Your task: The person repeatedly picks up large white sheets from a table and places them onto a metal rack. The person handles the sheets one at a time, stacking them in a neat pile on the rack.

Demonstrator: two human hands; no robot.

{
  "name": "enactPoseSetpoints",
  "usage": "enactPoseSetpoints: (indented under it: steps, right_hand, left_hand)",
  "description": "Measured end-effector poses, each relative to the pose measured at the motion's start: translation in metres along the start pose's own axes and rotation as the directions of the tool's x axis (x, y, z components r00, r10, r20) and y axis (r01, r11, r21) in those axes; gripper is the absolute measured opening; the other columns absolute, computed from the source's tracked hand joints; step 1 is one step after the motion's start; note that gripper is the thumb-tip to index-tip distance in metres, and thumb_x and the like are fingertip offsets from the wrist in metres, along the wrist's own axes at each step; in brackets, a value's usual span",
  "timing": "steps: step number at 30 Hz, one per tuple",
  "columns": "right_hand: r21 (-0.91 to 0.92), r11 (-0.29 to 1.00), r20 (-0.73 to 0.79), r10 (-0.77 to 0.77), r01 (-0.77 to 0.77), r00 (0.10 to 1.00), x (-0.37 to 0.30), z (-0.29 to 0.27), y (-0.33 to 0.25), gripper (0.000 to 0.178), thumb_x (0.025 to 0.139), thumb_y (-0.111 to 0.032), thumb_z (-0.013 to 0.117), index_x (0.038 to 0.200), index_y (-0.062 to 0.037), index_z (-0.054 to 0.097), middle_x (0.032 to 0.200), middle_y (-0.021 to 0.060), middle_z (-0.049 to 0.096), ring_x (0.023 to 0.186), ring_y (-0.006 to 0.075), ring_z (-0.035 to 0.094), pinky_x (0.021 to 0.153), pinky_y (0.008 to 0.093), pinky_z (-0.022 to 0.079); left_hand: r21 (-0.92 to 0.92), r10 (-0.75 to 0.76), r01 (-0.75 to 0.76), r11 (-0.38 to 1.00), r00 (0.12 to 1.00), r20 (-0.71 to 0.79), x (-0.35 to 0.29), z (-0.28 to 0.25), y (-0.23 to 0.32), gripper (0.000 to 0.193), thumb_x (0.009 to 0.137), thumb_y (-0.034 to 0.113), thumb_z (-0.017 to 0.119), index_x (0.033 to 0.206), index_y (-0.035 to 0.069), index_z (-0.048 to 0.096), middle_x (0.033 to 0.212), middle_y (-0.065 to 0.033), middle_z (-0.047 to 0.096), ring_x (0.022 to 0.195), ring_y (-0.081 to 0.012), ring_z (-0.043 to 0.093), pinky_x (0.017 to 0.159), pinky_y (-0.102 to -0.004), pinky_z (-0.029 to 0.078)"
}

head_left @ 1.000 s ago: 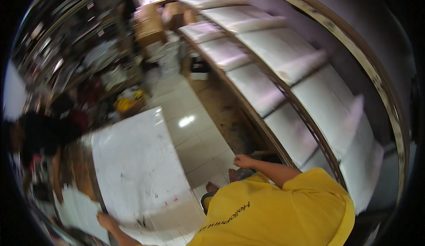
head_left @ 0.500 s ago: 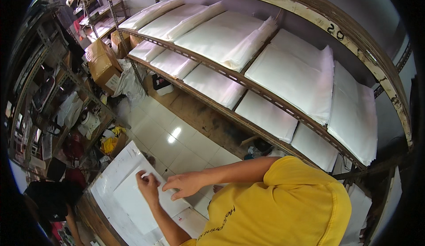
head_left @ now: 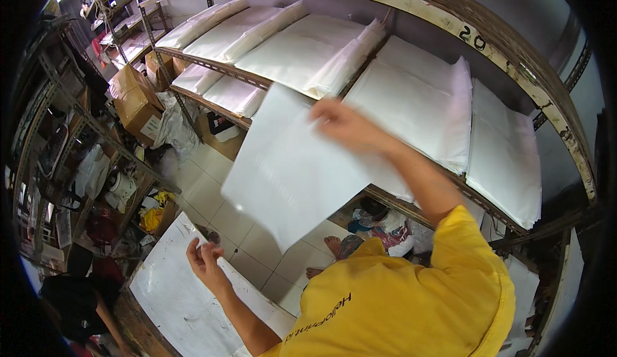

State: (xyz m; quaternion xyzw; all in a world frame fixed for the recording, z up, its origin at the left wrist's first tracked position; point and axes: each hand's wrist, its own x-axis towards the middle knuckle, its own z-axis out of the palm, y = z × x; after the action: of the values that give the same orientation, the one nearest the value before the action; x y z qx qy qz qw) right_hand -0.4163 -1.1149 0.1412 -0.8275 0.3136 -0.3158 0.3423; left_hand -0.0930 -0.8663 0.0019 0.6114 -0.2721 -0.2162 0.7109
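A large white sheet (head_left: 295,170) hangs in the air between the white-topped table and the shelves. My right hand (head_left: 344,124), blurred by motion, is closed on its upper right edge, with the arm stretched toward the shelves. Lower left, my left hand (head_left: 205,264) is above the scuffed white tabletop (head_left: 186,299). Its fingers are loosely bent and apart, and it holds nothing.
Stacks of white sheets (head_left: 418,97) fill both shelf levels, behind a perforated metal edge (head_left: 443,178). A cardboard box (head_left: 135,103) stands at the rack's left end. Another cluttered rack (head_left: 96,129) and a person in black (head_left: 71,302) are on the left.
My right hand has lifted the white sheet off the table and swung it up and right toward the shelves. My left hand has moved slightly left, and the view has shifted a little.
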Motion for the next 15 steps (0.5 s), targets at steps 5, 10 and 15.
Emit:
enactPoseSetpoints:
  steps: [5, 10, 15]
  right_hand:
    - [-0.012, 0.941, -0.503, 0.287, -0.339, 0.815, -0.058, -0.165, 0.002, 0.029, 0.089, -0.020, 0.061, 0.116, -0.0097, 0.062, 0.093, -0.0018, 0.059, 0.080, 0.0078, 0.052, 0.071, 0.0231, 0.043]
    - [0.040, 0.850, -0.722, 0.388, -0.526, 0.572, -0.125, -0.215, 0.027, 0.025, 0.088, -0.022, 0.062, 0.109, -0.0075, 0.062, 0.092, -0.0006, 0.059, 0.076, 0.0092, 0.049, 0.067, 0.0244, 0.041]
    - [-0.238, 0.766, -0.748, 0.248, -0.597, 0.616, -0.193, -0.242, 0.100, 0.013, 0.090, -0.012, 0.060, 0.102, -0.0070, 0.058, 0.084, -0.0031, 0.058, 0.064, 0.0063, 0.049, 0.056, 0.0227, 0.039]
  left_hand:
    - [0.064, -0.149, 0.159, 0.985, 0.979, -0.138, -0.030, -0.077, -0.054, 0.028, 0.100, 0.019, 0.054, 0.119, 0.000, 0.053, 0.087, -0.0058, 0.056, 0.070, -0.0113, 0.053, 0.067, -0.0264, 0.048]
    - [0.148, -0.237, 0.292, 0.945, 0.921, -0.310, -0.084, -0.121, -0.086, 0.025, 0.100, 0.019, 0.053, 0.117, 0.000, 0.053, 0.087, -0.0044, 0.054, 0.071, -0.0111, 0.052, 0.064, -0.0244, 0.047]
    - [0.145, -0.213, 0.267, 0.953, 0.927, -0.308, -0.091, -0.118, -0.087, 0.023, 0.100, 0.018, 0.053, 0.115, 0.000, 0.054, 0.086, -0.0040, 0.054, 0.069, -0.0106, 0.052, 0.059, -0.0232, 0.046]
